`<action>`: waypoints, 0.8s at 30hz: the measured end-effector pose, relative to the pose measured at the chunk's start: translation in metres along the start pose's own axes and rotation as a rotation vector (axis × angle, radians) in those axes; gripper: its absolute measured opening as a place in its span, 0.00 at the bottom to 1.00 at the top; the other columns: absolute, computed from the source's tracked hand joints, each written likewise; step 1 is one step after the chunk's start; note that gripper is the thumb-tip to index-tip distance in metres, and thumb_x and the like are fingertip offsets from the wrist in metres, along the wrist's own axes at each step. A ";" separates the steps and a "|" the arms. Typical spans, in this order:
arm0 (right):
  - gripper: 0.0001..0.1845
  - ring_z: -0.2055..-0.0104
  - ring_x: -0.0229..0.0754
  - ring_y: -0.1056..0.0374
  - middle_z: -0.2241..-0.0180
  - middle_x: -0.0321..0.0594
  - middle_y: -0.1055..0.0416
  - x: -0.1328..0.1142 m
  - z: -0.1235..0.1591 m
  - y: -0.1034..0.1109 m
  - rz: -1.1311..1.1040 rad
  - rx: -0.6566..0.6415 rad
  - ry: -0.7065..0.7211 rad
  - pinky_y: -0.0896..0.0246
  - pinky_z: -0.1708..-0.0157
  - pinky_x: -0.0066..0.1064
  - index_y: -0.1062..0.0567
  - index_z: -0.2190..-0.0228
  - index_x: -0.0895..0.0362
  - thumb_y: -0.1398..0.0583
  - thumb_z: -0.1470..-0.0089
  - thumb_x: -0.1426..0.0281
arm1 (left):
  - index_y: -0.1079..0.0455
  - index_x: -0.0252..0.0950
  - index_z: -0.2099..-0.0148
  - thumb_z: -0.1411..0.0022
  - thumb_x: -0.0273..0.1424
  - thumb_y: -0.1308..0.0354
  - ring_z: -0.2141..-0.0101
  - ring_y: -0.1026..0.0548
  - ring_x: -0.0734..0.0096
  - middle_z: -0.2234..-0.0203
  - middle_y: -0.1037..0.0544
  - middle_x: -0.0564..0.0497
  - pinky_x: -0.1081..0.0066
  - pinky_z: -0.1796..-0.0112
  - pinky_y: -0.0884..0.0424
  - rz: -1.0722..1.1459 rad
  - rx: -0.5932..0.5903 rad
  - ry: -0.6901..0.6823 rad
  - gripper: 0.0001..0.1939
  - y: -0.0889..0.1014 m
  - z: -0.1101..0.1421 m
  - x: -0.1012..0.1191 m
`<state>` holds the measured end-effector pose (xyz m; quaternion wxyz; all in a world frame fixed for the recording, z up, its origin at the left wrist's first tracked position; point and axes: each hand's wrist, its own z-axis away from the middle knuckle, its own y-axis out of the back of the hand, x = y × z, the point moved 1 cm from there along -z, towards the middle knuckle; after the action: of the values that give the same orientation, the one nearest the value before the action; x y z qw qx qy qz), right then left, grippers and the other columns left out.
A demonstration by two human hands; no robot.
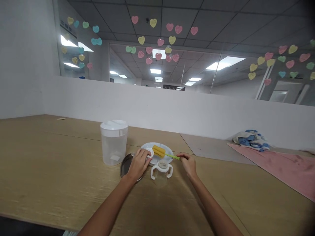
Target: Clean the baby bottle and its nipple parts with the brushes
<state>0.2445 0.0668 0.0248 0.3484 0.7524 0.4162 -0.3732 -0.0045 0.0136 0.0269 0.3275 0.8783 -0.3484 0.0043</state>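
Note:
My left hand is closed round a small white ring-shaped lid at the left edge of a white plate. My right hand pinches the green handle of a yellow sponge bottle brush, whose sponge head lies over the plate. A small clear cup with two white handles stands between my hands, just in front of the plate. A round metal lid lies under my left wrist.
A clear plastic jug with a white lid stands left of the plate. A pink cloth and a bundle of blue and white rags lie at the right. A white partition wall runs behind the wooden table.

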 end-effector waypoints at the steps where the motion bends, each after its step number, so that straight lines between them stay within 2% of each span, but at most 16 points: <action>1: 0.14 0.66 0.45 0.31 0.74 0.40 0.25 -0.001 0.000 0.000 -0.012 -0.003 -0.004 0.39 0.64 0.33 0.23 0.80 0.56 0.48 0.67 0.70 | 0.36 0.37 0.57 0.36 0.32 0.52 0.60 0.33 0.64 0.63 0.28 0.48 0.65 0.58 0.35 0.004 0.037 0.010 0.07 0.001 0.000 -0.001; 3: 0.13 0.67 0.45 0.31 0.74 0.41 0.25 -0.004 0.001 -0.002 -0.065 -0.039 -0.014 0.39 0.64 0.33 0.23 0.81 0.56 0.48 0.67 0.70 | 0.38 0.38 0.52 0.36 0.33 0.52 0.60 0.33 0.64 0.62 0.28 0.48 0.64 0.57 0.35 0.024 0.079 0.028 0.11 0.003 0.000 -0.002; 6: 0.11 0.69 0.45 0.31 0.76 0.41 0.25 -0.009 0.002 -0.004 -0.177 -0.118 -0.037 0.38 0.67 0.33 0.24 0.83 0.57 0.46 0.68 0.68 | 0.39 0.38 0.48 0.36 0.35 0.51 0.60 0.32 0.64 0.62 0.28 0.48 0.64 0.57 0.34 0.078 0.068 0.033 0.15 0.004 0.000 -0.001; 9: 0.09 0.69 0.45 0.31 0.75 0.42 0.25 -0.012 0.004 -0.005 -0.229 -0.157 -0.066 0.38 0.68 0.33 0.24 0.82 0.57 0.43 0.68 0.67 | 0.38 0.39 0.48 0.37 0.36 0.50 0.59 0.32 0.65 0.62 0.29 0.48 0.65 0.57 0.34 0.122 0.068 0.043 0.16 0.004 0.000 -0.001; 15: 0.09 0.67 0.44 0.31 0.72 0.42 0.24 -0.018 0.008 -0.004 -0.273 -0.223 -0.101 0.37 0.67 0.31 0.23 0.78 0.57 0.41 0.67 0.68 | 0.35 0.41 0.51 0.39 0.39 0.48 0.56 0.31 0.64 0.54 0.34 0.46 0.64 0.54 0.34 0.141 0.172 0.065 0.15 0.005 0.000 -0.001; 17: 0.09 0.67 0.43 0.31 0.71 0.42 0.24 -0.018 0.009 -0.005 -0.278 -0.234 -0.093 0.37 0.68 0.30 0.23 0.78 0.57 0.41 0.67 0.69 | 0.37 0.40 0.52 0.40 0.39 0.47 0.57 0.31 0.65 0.54 0.33 0.46 0.65 0.55 0.33 0.189 0.189 0.077 0.15 0.006 -0.001 0.000; 19: 0.09 0.68 0.44 0.31 0.72 0.42 0.24 -0.017 0.008 -0.006 -0.269 -0.218 -0.093 0.37 0.69 0.30 0.23 0.78 0.57 0.41 0.67 0.69 | 0.37 0.39 0.52 0.39 0.39 0.47 0.59 0.31 0.66 0.59 0.32 0.48 0.66 0.57 0.33 0.225 0.233 0.139 0.15 0.008 -0.001 -0.001; 22: 0.10 0.70 0.44 0.31 0.74 0.43 0.24 -0.012 0.004 -0.006 -0.224 -0.128 -0.111 0.38 0.71 0.30 0.23 0.80 0.58 0.43 0.68 0.68 | 0.36 0.38 0.55 0.39 0.40 0.49 0.61 0.31 0.67 0.64 0.33 0.49 0.67 0.59 0.33 0.193 0.312 0.280 0.13 0.012 -0.002 -0.006; 24: 0.11 0.71 0.43 0.32 0.75 0.43 0.24 -0.006 0.000 -0.004 -0.192 -0.056 -0.119 0.38 0.71 0.30 0.23 0.81 0.58 0.44 0.68 0.68 | 0.35 0.37 0.58 0.39 0.39 0.51 0.62 0.31 0.66 0.64 0.33 0.48 0.66 0.59 0.34 0.139 0.279 0.314 0.12 0.014 -0.002 -0.014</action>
<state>0.2384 0.0660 0.0287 0.3559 0.6754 0.4753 -0.4372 -0.0232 0.0155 0.0336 0.2521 0.8774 -0.3491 0.2116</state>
